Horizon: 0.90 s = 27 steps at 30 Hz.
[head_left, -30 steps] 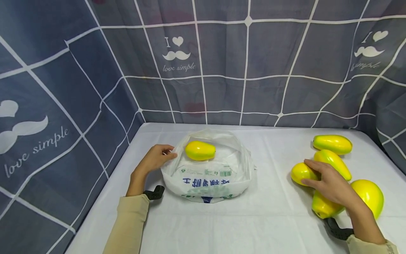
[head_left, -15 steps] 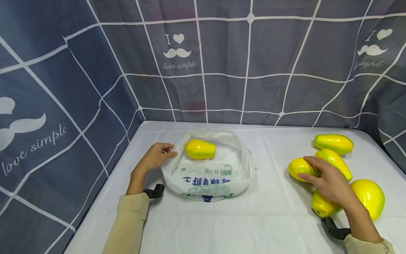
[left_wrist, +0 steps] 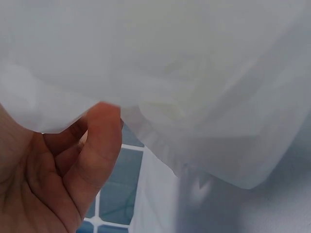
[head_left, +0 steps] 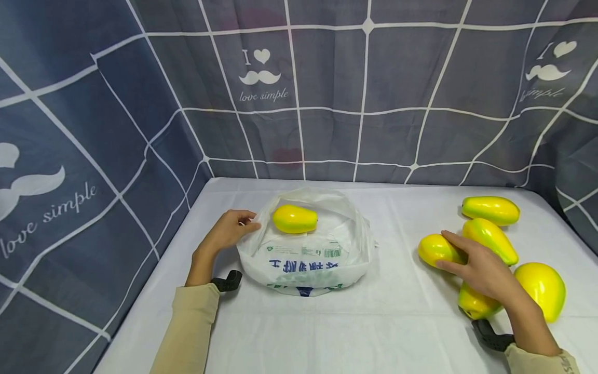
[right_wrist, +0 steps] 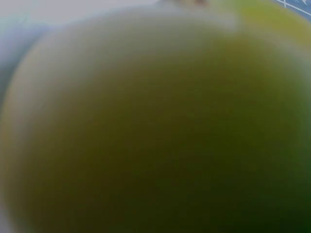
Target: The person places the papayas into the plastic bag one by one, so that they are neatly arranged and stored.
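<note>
My left hand (head_left: 229,228) pinches the left rim of a white plastic bag (head_left: 303,283) between thumb and forefinger. In the left wrist view the bag's thin film (left_wrist: 194,87) hangs above and beside the thumb. A yellow-green papaya (head_left: 294,218) lies in the open bag. To the right, my right hand (head_left: 481,265) grips another papaya (head_left: 435,249), thumb on the near side and fingers over the far side. Under that hand lies a further papaya (head_left: 477,301), partly covered. A blurred yellow-green fruit (right_wrist: 155,121) fills the right wrist view.
More yellow-green fruit lie on the white tablecloth (head_left: 355,332) at the right: a papaya (head_left: 490,210) at the back, one (head_left: 491,240) behind the right hand, and a rounder fruit (head_left: 542,291) beside the wrist. Grey checked cloth (head_left: 327,78) hangs behind and at both sides.
My right hand has shifted slightly left with the papaya it holds, away from the other fruit. The left hand and the bag have stayed put.
</note>
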{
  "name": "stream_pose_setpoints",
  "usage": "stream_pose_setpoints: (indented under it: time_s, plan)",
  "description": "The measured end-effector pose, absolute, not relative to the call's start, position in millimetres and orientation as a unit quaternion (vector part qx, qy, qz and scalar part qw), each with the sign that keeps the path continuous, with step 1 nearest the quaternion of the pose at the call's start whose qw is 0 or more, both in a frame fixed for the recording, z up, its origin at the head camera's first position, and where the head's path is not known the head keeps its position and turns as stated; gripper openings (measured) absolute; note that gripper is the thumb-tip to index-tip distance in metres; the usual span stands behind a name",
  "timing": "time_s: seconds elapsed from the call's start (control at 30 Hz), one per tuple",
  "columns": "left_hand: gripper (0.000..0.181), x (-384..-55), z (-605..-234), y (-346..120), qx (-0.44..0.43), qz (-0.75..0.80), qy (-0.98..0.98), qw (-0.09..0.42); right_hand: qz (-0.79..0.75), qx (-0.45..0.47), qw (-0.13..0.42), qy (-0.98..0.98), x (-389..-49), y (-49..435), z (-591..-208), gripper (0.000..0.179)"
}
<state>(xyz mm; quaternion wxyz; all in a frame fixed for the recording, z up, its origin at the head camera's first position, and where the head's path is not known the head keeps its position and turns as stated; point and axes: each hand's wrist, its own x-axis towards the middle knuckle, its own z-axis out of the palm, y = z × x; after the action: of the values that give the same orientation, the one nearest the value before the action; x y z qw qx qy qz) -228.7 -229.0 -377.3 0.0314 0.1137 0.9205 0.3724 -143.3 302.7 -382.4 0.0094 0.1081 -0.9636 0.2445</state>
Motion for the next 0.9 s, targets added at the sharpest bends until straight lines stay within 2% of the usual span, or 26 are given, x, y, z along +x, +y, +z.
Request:
stream_pose_setpoints:
  time_s: [0.63, 0.9]
  plan:
    - [0.03, -226.0, -377.1, -230.9, 0.114, 0.378, 0.918, 0.03, 0.236, 0.135, 0.066, -0.96, -138.1, 289.2, -375.4, 0.07]
    - [0.031, -225.9, -376.1, -230.6, 0.116, 0.377, 0.919, 0.027, 0.271, 0.13, 0.079, -0.951, -136.6, 285.4, -373.8, 0.071]
